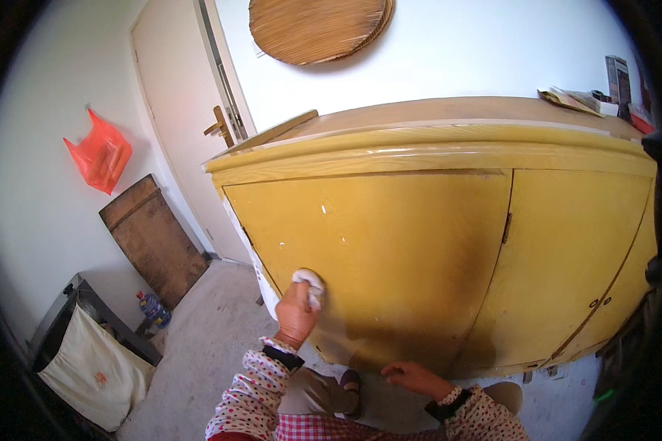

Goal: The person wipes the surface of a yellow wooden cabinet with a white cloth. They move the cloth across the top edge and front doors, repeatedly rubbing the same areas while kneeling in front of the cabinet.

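My left hand grips a bunched white cloth and presses it to the left door panel of a yellow wooden cabinet. Small white marks dot that panel above the cloth, and a brownish shade darkens its right part. Low in front of the cabinet is my right hand, which holds nothing and has its fingers loosely bent and apart. Another cabinet door sits to the right, past a hinge.
A brown board leans against the left wall near a door with a brass handle. Closer in stand a plastic bottle and a dark case draped with cream cloth. A red plastic bag hangs above. Papers lie on the cabinet top.
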Demonstrator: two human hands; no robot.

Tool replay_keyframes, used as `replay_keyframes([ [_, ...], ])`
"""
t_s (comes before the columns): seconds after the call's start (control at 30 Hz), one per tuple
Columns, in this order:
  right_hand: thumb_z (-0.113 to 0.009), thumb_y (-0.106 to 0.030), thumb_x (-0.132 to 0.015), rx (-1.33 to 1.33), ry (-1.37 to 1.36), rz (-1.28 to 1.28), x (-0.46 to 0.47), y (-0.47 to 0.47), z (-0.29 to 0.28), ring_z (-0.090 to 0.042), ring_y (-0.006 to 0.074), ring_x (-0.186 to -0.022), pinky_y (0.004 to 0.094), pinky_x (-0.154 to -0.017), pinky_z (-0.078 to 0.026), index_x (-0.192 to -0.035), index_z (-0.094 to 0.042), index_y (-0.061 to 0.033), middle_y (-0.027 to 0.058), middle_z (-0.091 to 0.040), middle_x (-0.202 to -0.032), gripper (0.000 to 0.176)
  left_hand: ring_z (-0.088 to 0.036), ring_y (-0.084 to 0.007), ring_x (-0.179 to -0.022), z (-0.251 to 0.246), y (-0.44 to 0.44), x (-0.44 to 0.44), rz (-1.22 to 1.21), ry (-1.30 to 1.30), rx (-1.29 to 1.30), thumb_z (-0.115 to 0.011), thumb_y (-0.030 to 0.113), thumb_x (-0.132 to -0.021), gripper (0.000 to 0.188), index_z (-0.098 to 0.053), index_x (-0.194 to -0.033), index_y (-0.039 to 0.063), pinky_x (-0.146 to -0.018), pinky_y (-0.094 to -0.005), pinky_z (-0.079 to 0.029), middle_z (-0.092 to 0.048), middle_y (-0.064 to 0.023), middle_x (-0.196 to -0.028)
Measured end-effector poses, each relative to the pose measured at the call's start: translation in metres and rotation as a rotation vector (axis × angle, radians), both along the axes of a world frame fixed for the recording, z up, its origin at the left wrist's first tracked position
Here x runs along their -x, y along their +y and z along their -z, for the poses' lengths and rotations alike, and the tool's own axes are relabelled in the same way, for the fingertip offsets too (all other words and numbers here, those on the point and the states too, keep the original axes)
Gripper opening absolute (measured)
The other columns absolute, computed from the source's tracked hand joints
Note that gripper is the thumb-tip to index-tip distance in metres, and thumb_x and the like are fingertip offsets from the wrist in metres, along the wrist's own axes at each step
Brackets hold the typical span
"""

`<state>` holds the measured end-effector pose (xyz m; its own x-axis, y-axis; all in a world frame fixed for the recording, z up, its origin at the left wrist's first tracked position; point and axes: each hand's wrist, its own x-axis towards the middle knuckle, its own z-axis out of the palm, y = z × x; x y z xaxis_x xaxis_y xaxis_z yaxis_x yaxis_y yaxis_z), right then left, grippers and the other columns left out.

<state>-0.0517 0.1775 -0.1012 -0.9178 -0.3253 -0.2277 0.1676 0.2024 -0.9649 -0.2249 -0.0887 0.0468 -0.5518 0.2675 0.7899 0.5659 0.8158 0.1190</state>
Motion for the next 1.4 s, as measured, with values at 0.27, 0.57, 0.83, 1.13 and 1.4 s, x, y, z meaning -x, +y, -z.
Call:
replay_keyframes([
  [0.27, -0.067, -0.021, -0.096, -0.012, 0.174, -0.003, -0.002, 0.004, -0.010, -0.065, 0.0205, -0.105, 0.0348, -0.093, -0.051, -0.123, -0.065, -0.0025, 0.0122, -0.071, -0.111, 0.033, -0.064, -0.0317, -0.082, -0.049, 0.082, -0.052, 0.258, 0.092, 0.080, -0.082, 0.021, -0.070, 0.044, -0.062, -0.107, 0.009, -0.068, -0.0416, -0.053, -0.061, -0.0105, -0.091],
  [0.57, -0.065, -0.021, -0.094, -0.011, 0.261, -0.002, -0.006, 0.009, -0.016, -0.065, 0.0208, -0.098, 0.0346, -0.089, -0.051, -0.119, -0.065, -0.0014, 0.0108, -0.071, -0.105, 0.032, -0.061, -0.0260, -0.078, -0.109, 0.175, -0.096, 0.564, 0.298, 0.217, -0.079, 0.019, -0.071, 0.044, -0.062, -0.110, 0.010, -0.064, -0.0369, -0.051, -0.056, -0.0070, -0.088],
  [0.83, -0.065, -0.021, -0.093, -0.005, 0.162, 0.079, -0.012, 0.018, -0.018, -0.066, 0.0198, -0.097, 0.0344, -0.088, -0.052, -0.120, -0.065, -0.0007, 0.0108, -0.071, -0.104, 0.033, -0.059, -0.0242, -0.072, -0.157, 0.226, -0.100, 0.624, 0.591, 0.291, -0.071, 0.013, -0.076, 0.039, -0.063, -0.115, 0.012, -0.055, -0.0346, -0.047, -0.050, -0.0052, -0.082],
  [1.13, -0.067, -0.021, -0.095, 0.013, 0.129, 0.083, -0.006, 0.016, -0.010, -0.065, 0.0174, -0.098, 0.0337, -0.088, -0.052, -0.122, -0.066, -0.0053, 0.0079, -0.072, -0.106, 0.032, -0.060, -0.0303, -0.075, -0.153, 0.110, -0.029, 0.315, 0.547, 0.222, -0.074, 0.011, -0.072, 0.049, -0.063, -0.120, 0.012, -0.060, -0.0415, -0.050, -0.054, -0.0107, -0.088],
  [1.4, -0.070, -0.022, -0.095, -0.133, 0.235, 0.022, 0.008, 0.011, 0.032, -0.066, 0.0173, -0.100, 0.0345, -0.088, -0.053, -0.123, -0.070, -0.0087, 0.0066, -0.073, -0.109, 0.031, -0.062, -0.0374, -0.082, -0.117, -0.005, 0.039, 0.052, 0.393, 0.033, -0.078, 0.008, -0.072, 0.059, -0.056, -0.127, 0.008, -0.064, -0.0459, -0.051, -0.056, -0.0143, -0.096],
])
